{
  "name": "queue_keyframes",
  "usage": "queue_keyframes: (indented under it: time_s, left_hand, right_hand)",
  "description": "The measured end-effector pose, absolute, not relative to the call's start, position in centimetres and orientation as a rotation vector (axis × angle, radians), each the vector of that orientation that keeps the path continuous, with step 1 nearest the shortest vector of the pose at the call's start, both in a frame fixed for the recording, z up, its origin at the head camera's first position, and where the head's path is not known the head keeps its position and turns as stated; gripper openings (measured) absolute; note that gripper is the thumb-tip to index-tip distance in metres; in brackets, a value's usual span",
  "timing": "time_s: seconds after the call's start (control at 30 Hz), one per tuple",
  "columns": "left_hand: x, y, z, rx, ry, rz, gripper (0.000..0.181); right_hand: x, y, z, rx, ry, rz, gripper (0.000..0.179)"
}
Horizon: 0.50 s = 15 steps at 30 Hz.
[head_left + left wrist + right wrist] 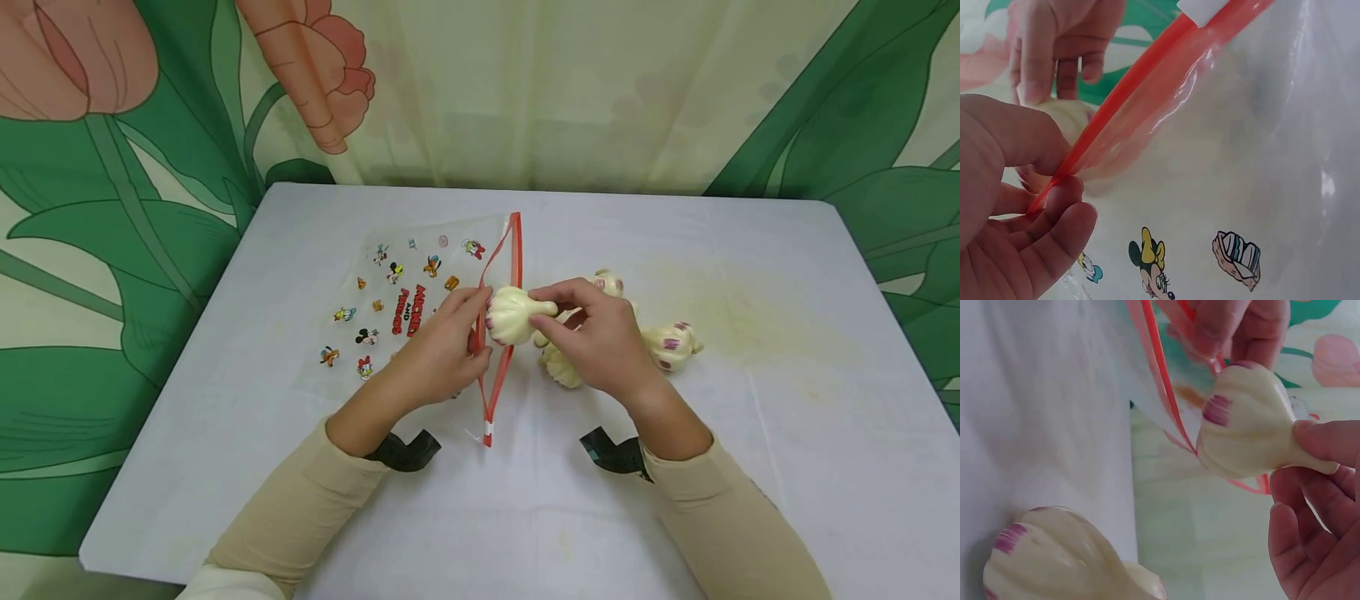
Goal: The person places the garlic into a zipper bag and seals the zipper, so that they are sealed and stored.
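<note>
And here's the right hand (600, 342), thumb and fingers pinched on the narrow stem of a garlic bulb (510, 317): smooth, glossy, cream-coloured, plump and ribbed at the body, with purple streaks near the base. Across from it, the left hand (450, 346) grips the red rim (516, 250) of a clear bag (411, 275), thin, shiny film gathered at the fingers, its mouth gaping in a long pointed loop. Cartoon figures and red lettering (408, 311) dot the film beyond the left hand, and a small white piece (488, 429) sits at the rim's end nearer the person. Around and just beyond the right hand lies a cluster of more bulbs, one (672, 344) showing purple patches to its right, another (561, 367) partly tucked behind its fingers.

Beneath it all, a pale, matte table (750, 500) with rounded corners, faintly yellowed off to the right hand's outer side. Ahead of both hands hangs a pale curtain (555, 108), flanked by big green leaves (847, 125) and pink flowers (75, 58).

Now the held bulb: right at the bag's mouth, between the hands, lying sideways, long axis running hand to hand, stem toward the right, rounded base toward the left.
</note>
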<state>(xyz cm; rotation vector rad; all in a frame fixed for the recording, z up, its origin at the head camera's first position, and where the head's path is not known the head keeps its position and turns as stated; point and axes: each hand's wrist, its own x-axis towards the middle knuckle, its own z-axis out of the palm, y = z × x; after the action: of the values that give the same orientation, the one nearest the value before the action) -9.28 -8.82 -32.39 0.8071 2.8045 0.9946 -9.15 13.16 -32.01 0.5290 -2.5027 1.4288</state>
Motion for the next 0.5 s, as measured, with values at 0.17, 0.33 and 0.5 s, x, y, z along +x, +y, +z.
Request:
queue_keyframes:
  time_s: [0.17, 0.33, 0.5]
  left_hand:
    - [-9.0, -8.8, -32.3, 0.815, 2.808, 1.010, 0.068]
    - [-8.8, -8.8, -32.1, 0.818, 2.816, 1.020, 0.068]
    - [-8.7, -8.8, -31.9, 0.830, 2.836, 1.031, 0.067]
  right_hand:
    - [-9.3, 12.7, -32.7, 0.476, -2.585, 1.326, 0.027]
    - [-9.4, 12.5, -33.4, 0.503, -2.595, 1.260, 0.026]
    - [-9.7, 12.0, -33.7, 0.565, -2.567, 1.245, 0.025]
